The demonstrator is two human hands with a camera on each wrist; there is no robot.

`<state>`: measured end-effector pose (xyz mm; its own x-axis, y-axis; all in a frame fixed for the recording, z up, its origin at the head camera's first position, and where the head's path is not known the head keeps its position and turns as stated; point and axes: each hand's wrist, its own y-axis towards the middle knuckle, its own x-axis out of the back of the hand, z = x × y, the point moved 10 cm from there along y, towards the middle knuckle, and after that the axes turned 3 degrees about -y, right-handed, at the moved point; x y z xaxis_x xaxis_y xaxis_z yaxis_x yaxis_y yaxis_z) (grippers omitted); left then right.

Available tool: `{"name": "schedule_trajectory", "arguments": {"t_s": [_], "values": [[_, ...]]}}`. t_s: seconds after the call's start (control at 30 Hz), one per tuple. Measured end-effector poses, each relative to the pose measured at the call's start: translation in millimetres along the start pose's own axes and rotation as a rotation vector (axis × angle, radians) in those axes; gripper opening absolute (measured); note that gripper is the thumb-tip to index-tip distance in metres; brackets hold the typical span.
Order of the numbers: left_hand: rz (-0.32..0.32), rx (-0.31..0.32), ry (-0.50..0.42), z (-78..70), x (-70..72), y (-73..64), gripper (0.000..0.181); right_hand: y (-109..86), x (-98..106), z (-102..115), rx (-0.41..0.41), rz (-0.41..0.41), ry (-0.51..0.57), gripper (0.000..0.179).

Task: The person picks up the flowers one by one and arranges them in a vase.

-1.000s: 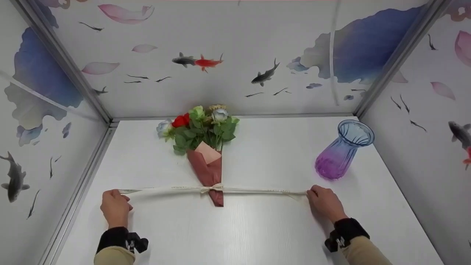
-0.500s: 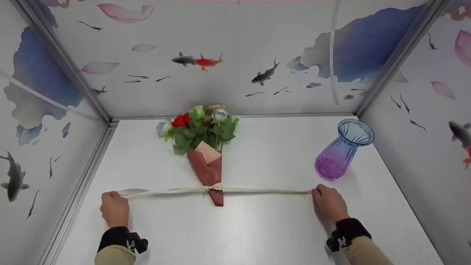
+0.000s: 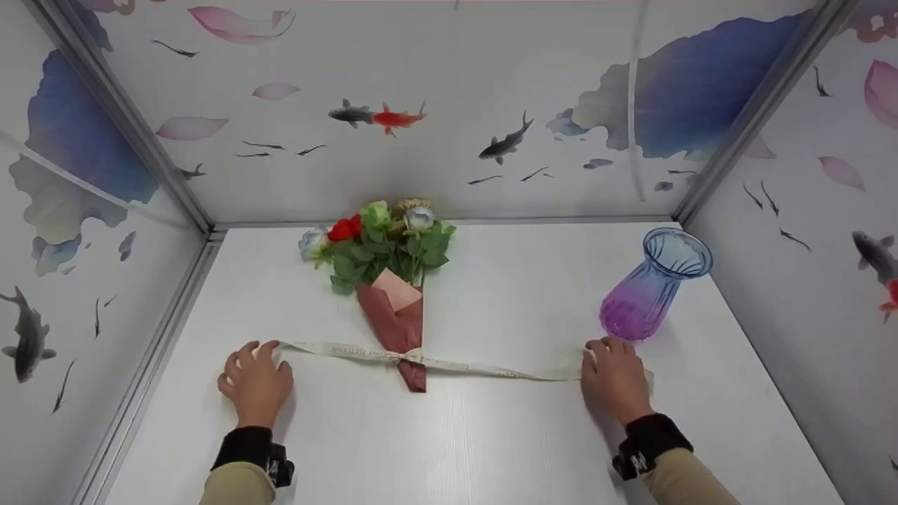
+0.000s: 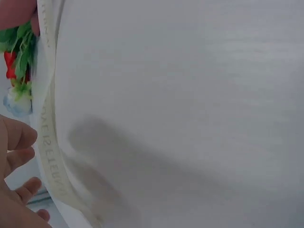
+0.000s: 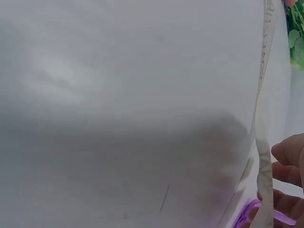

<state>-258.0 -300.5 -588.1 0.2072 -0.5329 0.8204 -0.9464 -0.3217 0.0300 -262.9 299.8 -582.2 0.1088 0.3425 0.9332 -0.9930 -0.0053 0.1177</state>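
Note:
A bouquet of red, green and pale blue roses (image 3: 379,242) lies on the table, its lower part in dark red wrapping paper (image 3: 400,315). Around the narrow end of the paper runs a cream ribbon (image 3: 477,367) with printed letters, tied in a knot (image 3: 409,357) and stretching out to both sides. My left hand (image 3: 256,382) is at the ribbon's left part with its fingers spread. At the right part is my right hand (image 3: 617,379); in the right wrist view, its thumb (image 5: 288,151) and fingers stand apart beside the ribbon (image 5: 265,175).
A blue and purple glass vase (image 3: 656,284) lies on its side just beyond my right hand. Printed panels with fish and petals enclose the white table (image 3: 491,449) at the back (image 3: 449,182) and on both sides.
The ribbon was pulled straight between both hands and now hangs slack. My left hand has moved right and forward, its fingers spreading; my right hand has loosened and shifted slightly left.

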Motion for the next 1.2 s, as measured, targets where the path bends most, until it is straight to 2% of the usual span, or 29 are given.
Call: {"name": "schedule_trajectory", "arguments": {"t_s": [0.1,0.2,0.3,0.37,0.53,0.73,0.87,0.97,1.07,1.13,1.2], "values": [[0.048,-0.142,0.071,-28.2,-12.0,-1.0,0.045,2.2,-5,21,0.087,-0.042,0.01,0.027],[0.106,-0.278,0.111,-56.5,-27.0,-5.2,0.05,3.4,-13,47,0.204,-0.05,0.037,0.03],[0.155,-0.387,0.108,-80.6,-42.7,-12.3,0.054,3.3,-25,74,0.293,-0.005,0.083,0.036],[0.169,-0.427,0.088,-92.2,-51.5,-16.8,0.055,3.7,-35,88,0.309,0.055,0.141,0.041],[0.195,-0.442,0.051,-108.3,-71.2,-24.2,0.053,0.9,-61,120,0.32,0.207,0.241,0.054],[0.238,-0.45,0.048,-120.0,-87.8,-30.0,0.03,-6.1,-76,155,0.434,0.228,0.137,0.055],[0.253,-0.47,0.063,-125.1,-94.3,-32.3,0.024,-5.4,-84,164,0.413,0.259,0.136,0.052],[0.263,-0.475,0.074,-126.4,-97.1,-33.8,0.023,-4.2,-91,164,0.368,0.301,0.174,0.045],[0.264,-0.495,0.078,-128.5,-96.8,-35.2,0.019,-3.7,-96,162,0.333,0.326,0.221,0.027],[0.261,-0.511,0.082,-129.3,-96.3,-35.7,0.017,-3.3,-96,162,0.335,0.315,0.244,0.014],[0.254,-0.531,0.085,-130.0,-95.5,-36.2,0.017,-2.7,-94,161,0.336,0.295,0.253,0.009]]}}
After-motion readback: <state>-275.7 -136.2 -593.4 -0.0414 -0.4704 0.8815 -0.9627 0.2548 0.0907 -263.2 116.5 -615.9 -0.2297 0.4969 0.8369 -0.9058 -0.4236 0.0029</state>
